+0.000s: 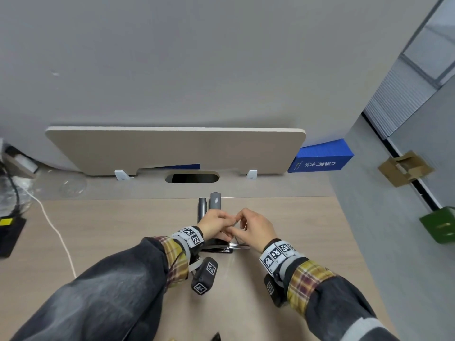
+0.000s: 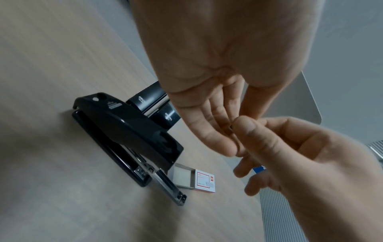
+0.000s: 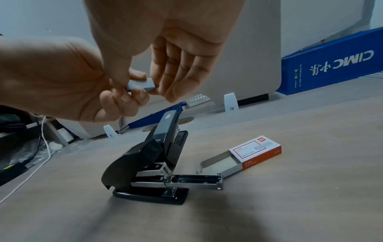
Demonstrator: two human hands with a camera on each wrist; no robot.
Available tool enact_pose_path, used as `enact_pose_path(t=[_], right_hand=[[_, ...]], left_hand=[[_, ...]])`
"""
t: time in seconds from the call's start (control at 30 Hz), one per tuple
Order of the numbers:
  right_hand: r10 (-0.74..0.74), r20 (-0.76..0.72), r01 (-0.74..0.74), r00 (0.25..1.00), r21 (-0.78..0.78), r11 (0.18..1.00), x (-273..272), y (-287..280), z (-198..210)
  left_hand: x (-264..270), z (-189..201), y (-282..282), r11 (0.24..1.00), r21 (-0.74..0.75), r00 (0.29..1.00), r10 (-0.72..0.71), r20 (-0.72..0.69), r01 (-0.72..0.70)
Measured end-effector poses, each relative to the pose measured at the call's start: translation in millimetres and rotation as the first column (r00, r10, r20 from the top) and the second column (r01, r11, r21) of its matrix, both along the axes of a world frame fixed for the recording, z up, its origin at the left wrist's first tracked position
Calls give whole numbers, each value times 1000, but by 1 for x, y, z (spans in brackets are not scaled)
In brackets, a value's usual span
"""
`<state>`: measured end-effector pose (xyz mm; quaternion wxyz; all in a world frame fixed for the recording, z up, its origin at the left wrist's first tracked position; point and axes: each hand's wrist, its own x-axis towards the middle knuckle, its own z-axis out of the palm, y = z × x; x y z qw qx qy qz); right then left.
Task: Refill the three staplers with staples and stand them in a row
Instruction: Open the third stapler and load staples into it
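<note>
On desk [image 3: 290,204]: three staplers [image 3: 149,167]

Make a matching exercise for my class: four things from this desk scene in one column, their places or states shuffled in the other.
Things:
1. staple strip
2. staple box
3. black stapler
4. blue carton

States:
A. tray slid out, on the desk
B. held between both hands
C. behind the desk, by the wall
D. magazine pulled out at the front

Pairs: 1-B, 2-A, 3-D, 4-C
</note>
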<state>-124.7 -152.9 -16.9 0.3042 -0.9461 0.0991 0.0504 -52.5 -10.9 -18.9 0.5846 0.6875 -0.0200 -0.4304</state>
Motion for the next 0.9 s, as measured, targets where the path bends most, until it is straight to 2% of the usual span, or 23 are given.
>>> enact_pose_path(t=[0.23, 0.47, 0.67, 0.8, 0.9], right_hand=[[41, 60, -38, 997, -44, 998, -11, 5, 0], [59, 112, -69, 992, 84, 994, -17, 8, -5], [42, 163, -60, 986, 107, 992, -20, 9, -4], [42, 173, -59, 984, 94, 994, -22, 10, -5], [-15, 162, 9, 987, 42, 999, -22, 4, -11]], left_hand=[[-12, 1, 6, 996, -59, 991, 66, -113, -74], [-16, 4, 18, 995, -72, 986, 50, -157, -62], [-18, 6, 20, 993, -87, 980, 62, -191, -80], [-20, 9, 22, 994, -74, 979, 69, -192, -84], [-21, 5, 25, 995, -7, 984, 102, -148, -104]])
